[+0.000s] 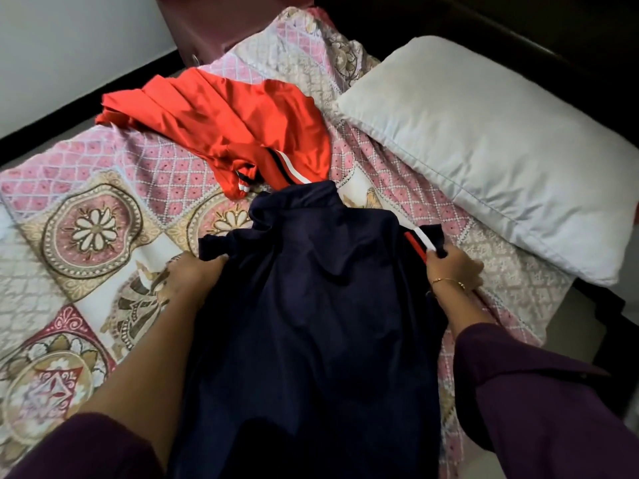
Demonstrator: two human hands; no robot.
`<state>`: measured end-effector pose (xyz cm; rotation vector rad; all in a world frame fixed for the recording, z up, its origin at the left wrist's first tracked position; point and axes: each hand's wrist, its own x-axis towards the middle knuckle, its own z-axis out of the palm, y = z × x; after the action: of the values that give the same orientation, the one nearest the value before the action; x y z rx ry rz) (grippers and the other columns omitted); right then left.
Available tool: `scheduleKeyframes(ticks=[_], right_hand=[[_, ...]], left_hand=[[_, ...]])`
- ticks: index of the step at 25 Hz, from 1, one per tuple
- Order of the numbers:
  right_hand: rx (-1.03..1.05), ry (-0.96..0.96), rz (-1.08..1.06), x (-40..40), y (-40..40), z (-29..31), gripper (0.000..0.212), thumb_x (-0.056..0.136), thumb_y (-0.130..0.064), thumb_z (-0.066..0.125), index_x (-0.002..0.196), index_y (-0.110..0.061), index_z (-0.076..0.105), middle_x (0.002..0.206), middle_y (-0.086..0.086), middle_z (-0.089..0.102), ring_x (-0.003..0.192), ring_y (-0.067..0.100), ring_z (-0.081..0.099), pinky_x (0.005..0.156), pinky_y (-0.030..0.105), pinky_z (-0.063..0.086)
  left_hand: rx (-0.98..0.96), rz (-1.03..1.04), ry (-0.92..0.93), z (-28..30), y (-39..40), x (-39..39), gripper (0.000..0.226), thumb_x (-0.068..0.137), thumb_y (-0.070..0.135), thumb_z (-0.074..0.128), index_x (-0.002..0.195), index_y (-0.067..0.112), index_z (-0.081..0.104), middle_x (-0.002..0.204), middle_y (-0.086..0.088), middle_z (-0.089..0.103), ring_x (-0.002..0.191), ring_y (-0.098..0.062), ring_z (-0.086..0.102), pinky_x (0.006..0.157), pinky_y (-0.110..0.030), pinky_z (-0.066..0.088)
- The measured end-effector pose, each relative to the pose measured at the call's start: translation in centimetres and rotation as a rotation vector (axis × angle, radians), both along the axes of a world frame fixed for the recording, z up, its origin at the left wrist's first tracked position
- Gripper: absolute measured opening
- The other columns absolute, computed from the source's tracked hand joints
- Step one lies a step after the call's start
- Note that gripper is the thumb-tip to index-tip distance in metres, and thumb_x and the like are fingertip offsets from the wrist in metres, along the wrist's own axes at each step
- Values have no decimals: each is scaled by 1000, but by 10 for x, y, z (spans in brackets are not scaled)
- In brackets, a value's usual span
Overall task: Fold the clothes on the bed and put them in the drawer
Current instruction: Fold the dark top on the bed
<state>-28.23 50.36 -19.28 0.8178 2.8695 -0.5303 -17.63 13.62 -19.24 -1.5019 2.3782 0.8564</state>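
On my feed, the left hand (193, 274) has its fingers curled into the left edge of the navy garment (311, 323), bunching the cloth near one sleeve. The right hand (453, 264) pinches the garment's right edge, just where a red and white stripe (420, 242) runs down the side; a thin gold bangle (447, 281) sits on that wrist. Both forearms reach forward from dark purple sleeves (539, 402), one on each side of the garment, with the hands about level.

The navy garment lies spread lengthwise between the hands, its collar end pointing away from me and its lower part running out of the bottom of the view. It rests on the bed's patterned cover (103, 209), pink lattice with cream and gold medallions. Just beyond the collar, touching it, a red garment (228, 122) lies crumpled and unfolded, its own striped trim showing. A pale pillow (494, 146) sits at the right, well apart from the red one. At the upper left I see a grey wall (69, 53), and a dark reddish piece of furniture (207, 22) stands past the bed's far corner.
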Motion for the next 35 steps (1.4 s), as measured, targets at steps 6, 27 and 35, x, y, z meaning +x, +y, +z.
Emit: scheduleKeyframes(ticks=[6,27,35], right_hand=[[-399,309,-798,-11,29,41,42,103,-23,26,138,-1,33,137,21,45,123,35,47,94,39,38],[83,-10,595,13,-93,33,45,89,4,44,129,-13,52,138,12,36,110,33,46,77,37,41],[168,-132,521,-35,-91,13,19,91,-31,55,105,-22,64,130,7,44,122,33,34,98,42,31]], left_hand=[[-126,737,483,45,-25,10,47,97,35,37,131,4,47,134,-18,52,122,-35,49,100,-36,36],[-466,-480,199,35,39,-25,42,88,5,46,130,6,49,130,-24,45,120,-42,40,92,-51,36],[-375,-423,103,20,17,-58,38,91,37,49,108,3,55,113,-22,55,106,-39,51,86,-45,41]])
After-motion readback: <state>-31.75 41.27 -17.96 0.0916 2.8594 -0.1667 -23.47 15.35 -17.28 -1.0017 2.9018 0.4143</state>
